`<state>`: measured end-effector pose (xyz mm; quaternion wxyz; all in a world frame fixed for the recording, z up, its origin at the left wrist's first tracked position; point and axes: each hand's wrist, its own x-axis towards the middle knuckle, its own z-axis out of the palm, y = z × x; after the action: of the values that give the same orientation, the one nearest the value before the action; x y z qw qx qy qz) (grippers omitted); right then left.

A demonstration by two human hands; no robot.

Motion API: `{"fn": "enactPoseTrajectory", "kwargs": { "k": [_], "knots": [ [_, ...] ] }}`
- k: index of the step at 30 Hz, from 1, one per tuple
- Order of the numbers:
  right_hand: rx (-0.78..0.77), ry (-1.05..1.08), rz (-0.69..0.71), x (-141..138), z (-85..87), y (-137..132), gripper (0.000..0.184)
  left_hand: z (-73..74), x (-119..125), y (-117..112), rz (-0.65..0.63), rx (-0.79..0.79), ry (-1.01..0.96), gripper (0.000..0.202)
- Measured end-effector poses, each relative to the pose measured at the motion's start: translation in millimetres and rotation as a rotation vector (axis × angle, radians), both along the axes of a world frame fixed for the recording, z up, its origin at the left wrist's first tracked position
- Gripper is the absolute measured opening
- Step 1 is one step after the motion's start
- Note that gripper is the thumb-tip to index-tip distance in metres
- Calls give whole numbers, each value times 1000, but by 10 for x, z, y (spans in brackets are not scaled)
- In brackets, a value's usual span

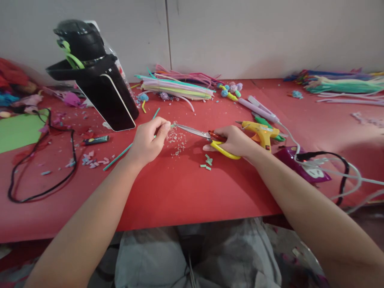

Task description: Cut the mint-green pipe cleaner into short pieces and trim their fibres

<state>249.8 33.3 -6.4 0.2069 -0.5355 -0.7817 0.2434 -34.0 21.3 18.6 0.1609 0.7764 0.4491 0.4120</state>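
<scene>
Centre of the frame: trimming a teal pipe cleaner (118,157) over a red table (180,192). The left hand (148,140), just left of centre, has thumb and fingers pinched together on the stem's upper end. The rest of the stem trails down toward the lower left and lies flat on the table. The right hand (235,142), right of centre, is clamped around the yellow-and-red handles of the scissors (195,131). Their blades look almost closed, and the tips meet the pinched end. The work would likely go best with short snips close to the pinch, fingertips kept behind the blades and the stem held taut. The stem is thin, straight and fuzzy. Pale fluff (177,141) lies scattered under the blades, and a few green offcuts (207,162) lie just below. A yellow glue gun (261,132) sits just beyond the right hand. A bundle of spare stems (177,87) lies at the upper centre.
</scene>
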Motion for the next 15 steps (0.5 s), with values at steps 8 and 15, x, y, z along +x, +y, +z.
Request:
{"fn": "enactPoseTrajectory", "kwargs": {
  "k": [8, 15],
  "knots": [
    [19, -6, -2, 10, -32, 28, 64, 1, 7, 5, 10, 1, 10, 23],
    [16, 12, -1, 3, -2, 0, 64, -1, 3, 7, 15, 0, 13, 27]
  ]
}}
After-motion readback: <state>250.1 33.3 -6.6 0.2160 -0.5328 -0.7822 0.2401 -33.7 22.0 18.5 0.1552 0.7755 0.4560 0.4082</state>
